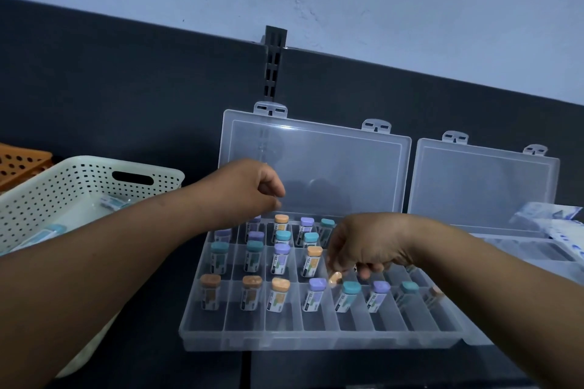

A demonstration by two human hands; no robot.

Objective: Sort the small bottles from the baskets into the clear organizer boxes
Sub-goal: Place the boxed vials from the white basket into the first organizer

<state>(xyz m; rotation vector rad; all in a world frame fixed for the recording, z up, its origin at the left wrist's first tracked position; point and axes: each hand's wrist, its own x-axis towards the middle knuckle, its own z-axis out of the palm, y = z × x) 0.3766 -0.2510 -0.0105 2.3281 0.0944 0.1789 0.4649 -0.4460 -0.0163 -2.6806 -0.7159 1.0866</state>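
Right hand (pixel 363 249) pinches orange-capped bottle (pixel 335 278) over organizer box (pixel 316 341); left hand (pixel 249 189) curled, grip unclear.

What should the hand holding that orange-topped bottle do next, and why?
Probably lower it straight down and let go. The right hand pinches the orange-capped bottle just above the organizer box, over a middle-row slot that looks empty.
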